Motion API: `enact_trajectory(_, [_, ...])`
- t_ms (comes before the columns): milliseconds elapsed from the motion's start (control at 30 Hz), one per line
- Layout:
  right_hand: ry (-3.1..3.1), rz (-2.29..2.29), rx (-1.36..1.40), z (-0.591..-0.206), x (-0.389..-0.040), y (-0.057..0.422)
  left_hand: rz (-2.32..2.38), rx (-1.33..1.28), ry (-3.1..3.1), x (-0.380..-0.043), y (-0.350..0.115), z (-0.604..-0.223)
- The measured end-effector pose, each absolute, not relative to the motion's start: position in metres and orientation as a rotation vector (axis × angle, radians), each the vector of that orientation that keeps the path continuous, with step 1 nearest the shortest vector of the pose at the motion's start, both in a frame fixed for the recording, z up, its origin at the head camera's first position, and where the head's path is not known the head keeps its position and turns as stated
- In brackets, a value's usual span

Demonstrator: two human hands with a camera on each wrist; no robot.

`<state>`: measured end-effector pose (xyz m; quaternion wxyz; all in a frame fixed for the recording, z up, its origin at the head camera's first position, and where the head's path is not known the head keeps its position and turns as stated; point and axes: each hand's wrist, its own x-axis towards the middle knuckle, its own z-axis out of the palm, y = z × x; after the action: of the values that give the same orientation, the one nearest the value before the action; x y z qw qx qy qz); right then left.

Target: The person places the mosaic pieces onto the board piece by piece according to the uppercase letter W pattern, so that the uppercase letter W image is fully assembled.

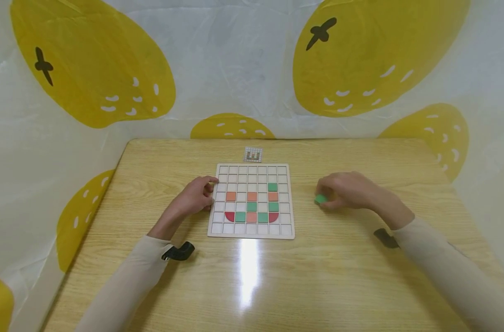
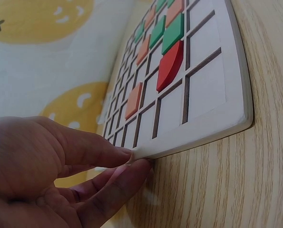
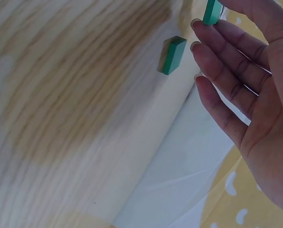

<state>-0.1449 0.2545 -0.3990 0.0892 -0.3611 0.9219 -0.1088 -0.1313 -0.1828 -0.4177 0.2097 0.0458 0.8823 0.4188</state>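
A white square grid board (image 1: 252, 234) lies on the table, and my left hand (image 1: 195, 196) is at its left side. Seen from the left wrist, the thumb and a finger pinch the board's edge (image 2: 179, 148). Seated in the grid are green squares (image 1: 252, 206), orange squares (image 1: 231, 196) and two red rounded pieces (image 1: 230, 216). Off to the right of the board, my right hand (image 1: 347, 190) is low over the table. In the right wrist view it pinches a green tile (image 3: 211, 12) at its fingertips, while another green tile (image 3: 174, 54) lies on the wood nearby.
Beyond the board's far edge lies a small card (image 1: 253, 154) printed with a gridded pattern. The wooden table (image 1: 160, 161) meets a pale cloth (image 1: 235, 55) with yellow fruit shapes at the back and sides. A bright reflection crosses the tabletop in front of the board.
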Motion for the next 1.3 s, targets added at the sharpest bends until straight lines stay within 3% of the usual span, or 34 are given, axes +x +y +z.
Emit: enact_trajectory(1300, [2.671,-0.377,-1.250,-0.388,-0.158,0.206,1.166,0.125,2.458,-0.131,-0.182,-0.420])
